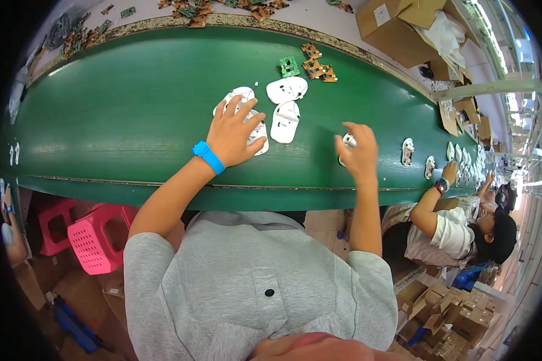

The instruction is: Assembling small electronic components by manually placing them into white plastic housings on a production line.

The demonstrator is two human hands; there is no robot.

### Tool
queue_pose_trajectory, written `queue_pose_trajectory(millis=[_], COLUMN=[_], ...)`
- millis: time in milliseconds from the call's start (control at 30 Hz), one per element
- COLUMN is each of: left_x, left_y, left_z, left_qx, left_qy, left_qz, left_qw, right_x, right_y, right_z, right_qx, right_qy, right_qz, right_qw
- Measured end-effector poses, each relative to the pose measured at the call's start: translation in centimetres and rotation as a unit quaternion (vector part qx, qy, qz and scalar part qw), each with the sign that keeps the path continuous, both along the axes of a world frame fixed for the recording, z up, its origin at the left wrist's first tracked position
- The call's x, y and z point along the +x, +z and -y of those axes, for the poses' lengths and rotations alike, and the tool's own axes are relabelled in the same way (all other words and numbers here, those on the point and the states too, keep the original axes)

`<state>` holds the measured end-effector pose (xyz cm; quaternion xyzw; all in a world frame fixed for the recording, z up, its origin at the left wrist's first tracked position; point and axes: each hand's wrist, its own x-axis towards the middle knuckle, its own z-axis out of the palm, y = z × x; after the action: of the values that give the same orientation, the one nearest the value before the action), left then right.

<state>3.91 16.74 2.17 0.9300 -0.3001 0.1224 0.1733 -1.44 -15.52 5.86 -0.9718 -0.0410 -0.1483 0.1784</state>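
My left hand (232, 132), with a blue wristband, rests with fingers spread over two white oval plastic shells. One shell (244, 92) shows beyond the fingertips; the other (258, 129) lies under the fingers and thumb. Just right of them are two more white shells, the upper one (286, 90) lying sideways with a thin wire and the lower one (285, 122) lengthwise. My right hand (361, 153) hovers at another white shell (349, 141), thumb and forefinger apart on either side of it; the hand hides most of that shell.
The green conveyor belt (132, 96) runs across. Orange-brown circuit boards (313, 67) and a green board (289, 66) lie beyond the shells. More shells with parts inside (408, 152) sit rightward, near a co-worker's hand (450, 172). A pink stool (99, 237) stands below left.
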Motion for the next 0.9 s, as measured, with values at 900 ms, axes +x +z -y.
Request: queue_pose_trajectory(millis=[900], left_x=[-2.7], left_y=[4.8], left_z=[-5.3], left_qx=[-0.257], left_qy=[0.037], left_qz=[-0.06], left_qw=[0.964], right_x=[-4.0], right_y=[-3.9], right_z=[-13.3], right_qx=[0.18], right_qy=[-0.026], right_qz=[0.042], right_qw=[0.983])
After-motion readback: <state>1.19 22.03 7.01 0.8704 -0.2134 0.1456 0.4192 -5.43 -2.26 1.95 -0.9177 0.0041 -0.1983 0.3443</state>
